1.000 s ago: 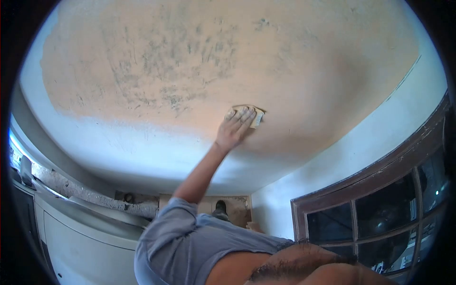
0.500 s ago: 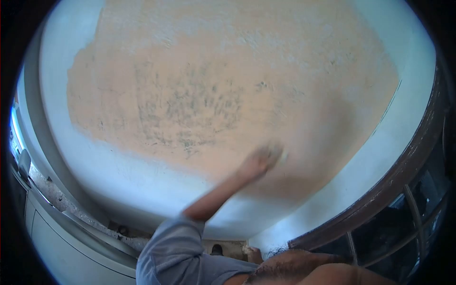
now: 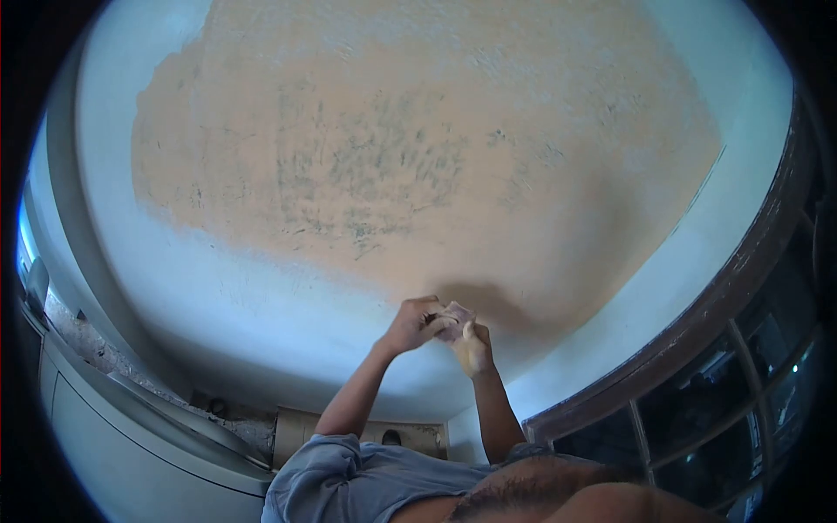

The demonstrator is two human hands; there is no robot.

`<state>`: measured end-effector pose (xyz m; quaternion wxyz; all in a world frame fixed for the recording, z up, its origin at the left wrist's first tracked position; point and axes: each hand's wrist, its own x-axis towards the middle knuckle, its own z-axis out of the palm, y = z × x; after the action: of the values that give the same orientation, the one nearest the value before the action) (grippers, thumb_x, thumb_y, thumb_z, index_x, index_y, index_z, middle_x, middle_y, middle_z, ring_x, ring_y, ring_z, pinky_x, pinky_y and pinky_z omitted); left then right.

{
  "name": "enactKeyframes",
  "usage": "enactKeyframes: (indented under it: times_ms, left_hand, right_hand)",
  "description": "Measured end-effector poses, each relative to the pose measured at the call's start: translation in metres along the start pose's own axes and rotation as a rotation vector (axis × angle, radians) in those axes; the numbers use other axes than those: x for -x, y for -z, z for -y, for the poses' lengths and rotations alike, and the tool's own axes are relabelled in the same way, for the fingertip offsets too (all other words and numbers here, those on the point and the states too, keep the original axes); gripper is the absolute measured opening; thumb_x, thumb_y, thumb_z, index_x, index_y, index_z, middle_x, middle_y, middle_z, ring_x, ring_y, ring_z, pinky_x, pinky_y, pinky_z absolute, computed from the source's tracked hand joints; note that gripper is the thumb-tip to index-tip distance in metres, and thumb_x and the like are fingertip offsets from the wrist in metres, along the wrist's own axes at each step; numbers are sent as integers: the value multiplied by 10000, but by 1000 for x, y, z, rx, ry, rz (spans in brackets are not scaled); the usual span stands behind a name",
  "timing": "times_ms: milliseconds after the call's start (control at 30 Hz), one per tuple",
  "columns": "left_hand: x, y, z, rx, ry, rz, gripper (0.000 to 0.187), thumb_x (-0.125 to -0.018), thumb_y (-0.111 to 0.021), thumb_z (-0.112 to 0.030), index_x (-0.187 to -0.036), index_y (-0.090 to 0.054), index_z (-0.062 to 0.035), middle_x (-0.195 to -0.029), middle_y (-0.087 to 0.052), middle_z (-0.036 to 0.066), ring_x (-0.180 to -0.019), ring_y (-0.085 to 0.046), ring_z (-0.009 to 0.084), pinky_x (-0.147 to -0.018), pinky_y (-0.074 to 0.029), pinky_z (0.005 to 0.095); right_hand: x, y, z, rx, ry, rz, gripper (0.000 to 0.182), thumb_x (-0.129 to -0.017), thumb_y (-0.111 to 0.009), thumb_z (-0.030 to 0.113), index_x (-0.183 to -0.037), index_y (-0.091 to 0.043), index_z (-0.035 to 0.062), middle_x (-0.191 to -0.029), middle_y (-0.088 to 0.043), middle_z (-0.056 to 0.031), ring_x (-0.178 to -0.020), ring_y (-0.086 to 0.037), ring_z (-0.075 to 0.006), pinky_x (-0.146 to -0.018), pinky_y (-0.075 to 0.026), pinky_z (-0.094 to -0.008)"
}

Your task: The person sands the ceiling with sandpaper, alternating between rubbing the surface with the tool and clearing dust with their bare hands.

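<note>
Both my hands are raised in front of a wall (image 3: pixel 540 235) with a large peach patch bordered by pale paint. Between them is a small folded pinkish sheet that looks like sandpaper (image 3: pixel 456 315). My left hand (image 3: pixel 413 326) pinches its left side, fingers curled. On the other side, my right hand (image 3: pixel 473 350) grips it with the thumb up. The fingers partly cover the sheet. A shadow falls on the wall just above and right of the hands. Dark smudges and scuffs mark the peach patch up and to the left.
On the right runs a brown frame (image 3: pixel 602 414) with dark glass panes and bars. A light grey panel (image 3: pixel 131 444) stands low on the left. Below the hands are the floor and a dark shoe tip (image 3: pixel 391 438). Pale wall edges (image 3: pixel 105 218) curve along the left.
My left hand has come off the peach wall area, moving left and down. My right hand has risen from low down to meet it, and both now hold the sheet.
</note>
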<state>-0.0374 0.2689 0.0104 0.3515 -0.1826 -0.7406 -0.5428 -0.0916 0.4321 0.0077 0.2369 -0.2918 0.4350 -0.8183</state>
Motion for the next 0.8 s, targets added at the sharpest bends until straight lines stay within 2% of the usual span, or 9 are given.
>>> enactKeyframes:
  times_ms: [67, 133, 233, 300, 433, 567, 600, 667, 800]
  left_hand:
    - [-3, 13, 13, -238, -63, 91, 201, -790, -696, -76, -989, -704, -105, -902, -657, 112, -781, -650, 280, -677, -527, 332]
    - [-17, 24, -7, -642, -276, -236, 351, -810, -688, -147, -1160, -664, -150, -1109, -648, 118, -975, -633, 317, -802, -522, 382]
    - [-59, 57, -18, -979, -410, -387, 575, -878, -618, -402, -1404, -491, -207, -1490, -394, 153, -1373, -350, 385, -1116, -244, 567]
    - [-79, 84, -10, -1103, -372, -314, 585, -911, -529, -497, -1441, -446, -262, -1537, -337, 106, -1410, -299, 365, -1137, -152, 600]
    - [-70, 189, 25, -1319, -402, -396, 602, -919, -482, -540, -1478, -370, -347, -1590, -242, 52, -1470, -177, 313, -1116, -23, 663]
    - [-20, 305, 75, -1195, -36, -1201, 691, -964, -414, -499, -1513, -288, -99, -1584, -178, 195, -1450, -184, 404, -1136, -129, 589]
    - [-20, 305, 61, -1199, -30, -1197, 691, -964, -414, -499, -1513, -288, -99, -1584, -178, 195, -1450, -184, 404, -1136, -129, 589]
    - [-29, 308, 31, -882, 408, -1535, 736, -993, -322, -509, -1505, -212, 7, -1552, -161, 294, -1431, -185, 454, -1121, -168, 607]
    - [-99, 224, 19, -1082, 88, -1314, 781, -979, -314, -515, -1513, -126, 23, -1553, -73, 323, -1449, -54, 472, -1122, -62, 659]
  right_hand:
    - [-15, 39, -23, 205, 56, -68, 253, -998, -514, 165, -1172, -589, -3, -1079, -591, -51, -1036, -549, -141, -907, -459, -329]
    - [-15, 31, -17, 511, 191, -174, 298, -1009, -494, 186, -1206, -582, -19, -1095, -603, -60, -1047, -543, -139, -925, -448, -334]
    - [-20, -9, 21, 720, 529, -339, 199, -984, -522, 161, -977, -603, -20, -880, -569, -43, -800, -519, -95, -742, -463, -274]
    - [-20, 2, 37, 660, 491, -370, 366, -975, -534, 123, -1309, -522, -26, -1212, -578, -98, -1108, -536, -170, -969, -427, -345]
    - [0, -4, 64, 478, 576, -351, 390, -968, -545, 98, -1328, -499, -45, -1232, -562, -127, -1130, -538, -221, -982, -432, -383]
    - [39, 58, 67, 430, 533, -442, 329, -965, -517, 42, -1272, -532, -75, -1121, -610, -126, -954, -627, -214, -846, -532, -376]
    - [50, 67, 67, 442, 502, -497, 320, -956, -519, 16, -1262, -537, -77, -1135, -603, -133, -972, -621, -222, -854, -538, -396]
    - [69, 79, 63, 454, 469, -549, 312, -947, -521, -9, -1251, -542, -79, -1150, -596, -140, -990, -615, -230, -861, -545, -416]
    - [78, 77, 49, 352, 300, -616, 273, -940, -533, -14, -1202, -568, -83, -1154, -589, -135, -1041, -593, -232, -897, -518, -416]
